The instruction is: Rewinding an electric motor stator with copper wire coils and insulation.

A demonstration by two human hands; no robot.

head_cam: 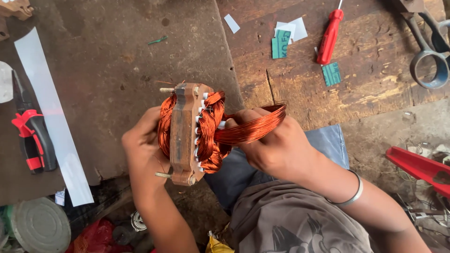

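Presently, head view only. I note the left hand (143, 150) wrapped around the back of a motor stator core (183, 133), fingers closed on its rusty lamination stack, holding it edge-on at frame centre. The right hand (276, 147) is at 3 o'clock of the core, fist closed on a loose hank of copper winding wire (255, 126) that runs from the core's right face over the knuckles.

Progress, as I judge it: several coils (211, 133) already sit bundled on the right face, with white slot insulation tips (202, 100) showing between them; more copper bulges on the left face. The hank in the right hand is not yet seated, so winding looks partly done, with this coil and any tying-off left. How many slots remain empty I cannot tell from this angle.

Bench: red screwdriver (330, 37) at 1 o'clock, green paper scraps (281, 44) near it, large scissors (429, 51) at 2 o'clock, red-and-black pliers (30, 138) at 9 o'clock beside a white insulation strip (51, 117).

Containers: one round tin with grey lid (40, 227) at 8 o'clock, shut; contents hidden.
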